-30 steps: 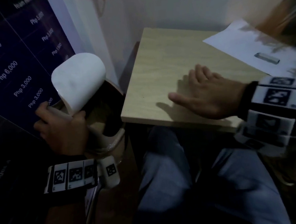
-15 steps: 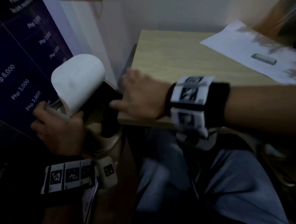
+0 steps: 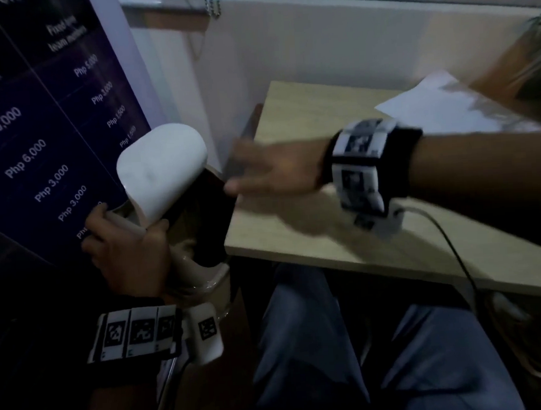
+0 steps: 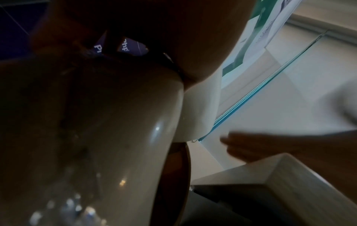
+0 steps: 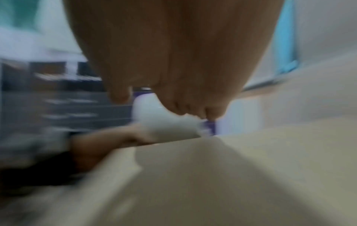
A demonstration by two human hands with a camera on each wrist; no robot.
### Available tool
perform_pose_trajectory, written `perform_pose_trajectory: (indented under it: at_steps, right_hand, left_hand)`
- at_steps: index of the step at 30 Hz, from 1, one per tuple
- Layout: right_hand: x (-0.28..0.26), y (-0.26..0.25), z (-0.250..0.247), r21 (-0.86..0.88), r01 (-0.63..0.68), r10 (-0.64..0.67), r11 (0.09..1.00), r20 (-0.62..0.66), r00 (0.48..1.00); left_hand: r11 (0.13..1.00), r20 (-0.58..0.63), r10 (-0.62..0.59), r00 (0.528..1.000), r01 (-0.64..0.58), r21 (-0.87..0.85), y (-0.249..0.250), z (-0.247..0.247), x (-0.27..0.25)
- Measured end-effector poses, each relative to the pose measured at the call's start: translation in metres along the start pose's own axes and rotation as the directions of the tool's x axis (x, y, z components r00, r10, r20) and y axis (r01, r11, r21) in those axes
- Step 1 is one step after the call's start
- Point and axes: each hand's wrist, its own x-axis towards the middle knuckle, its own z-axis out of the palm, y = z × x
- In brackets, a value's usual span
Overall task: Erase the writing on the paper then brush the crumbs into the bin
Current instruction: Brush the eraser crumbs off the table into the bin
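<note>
A beige bin with its white lid swung up is held beside the wooden table, level with its left edge. My left hand grips the bin's rim; the left wrist view shows the bin wall close up. My right hand, fingers stretched out flat and blurred, lies at the table's left edge right by the bin mouth. In the right wrist view its fingers point at the lid. The white paper lies at the back right. No eraser or crumbs can be made out.
A dark banner with price text stands behind the bin. My legs in jeans are under the table's front edge. A cable hangs from my right wrist across the table front. A pale partition wall closes the back.
My right hand swept left from the table's middle to its left edge by the bin, then a little further back along that edge. My left hand kept holding the bin.
</note>
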Motion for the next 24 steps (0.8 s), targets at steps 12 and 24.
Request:
perform_pose_trajectory:
  at_steps: [12,24]
  right_hand:
    - [-0.002,0.017,0.004,-0.258,0.066,0.006,0.964,0.268,0.963]
    - [0.106,0.146,-0.077,-0.227,-0.407,0.385,0.885,-0.136,0.913]
  left_hand:
    - [0.998,0.07,-0.057,0.996,0.055,0.023,0.005,0.016,0.018]
    - [0.998,0.115,-0.054,0.992,0.049,0.043,0.015,0.026,0.034]
